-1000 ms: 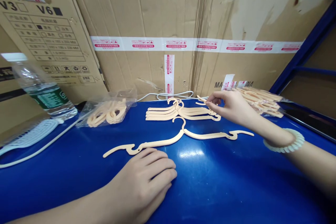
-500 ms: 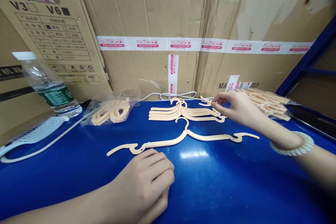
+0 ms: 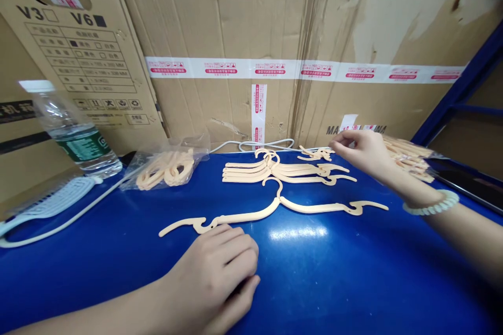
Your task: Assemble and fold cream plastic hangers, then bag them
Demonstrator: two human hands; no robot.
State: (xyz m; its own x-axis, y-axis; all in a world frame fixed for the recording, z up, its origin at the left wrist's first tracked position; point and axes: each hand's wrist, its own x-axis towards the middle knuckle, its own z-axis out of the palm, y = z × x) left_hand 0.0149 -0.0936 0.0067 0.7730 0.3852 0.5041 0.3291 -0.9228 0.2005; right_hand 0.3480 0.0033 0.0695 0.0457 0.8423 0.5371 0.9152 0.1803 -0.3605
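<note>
My left hand (image 3: 220,272) rests on the blue table with its fingers curled in and nothing visible in them. Just beyond its knuckles lies a peach folding hanger (image 3: 247,214), arms spread out flat and hook pointing away. My right hand (image 3: 363,152) is raised at the back right, thumb and fingertips drawn together; what they hold, if anything, cannot be made out. Beside those fingertips is a small heap of loose peach hanger pieces (image 3: 314,154). A row of similar hangers (image 3: 251,171) lies stacked behind the single one.
A clear bag of peach parts (image 3: 165,170) lies back left, near a water bottle (image 3: 84,141) and a pale hairbrush (image 3: 58,196). Another bag of hanger pieces (image 3: 411,159) sits behind my right wrist. Cardboard boxes (image 3: 220,104) wall off the back; a white cable (image 3: 271,143) runs along them.
My right hand has shifted right and slightly back, off the stacked hangers' right ends, uncovering these and the small heap. My left thumb has moved slightly apart from its curled fingers.
</note>
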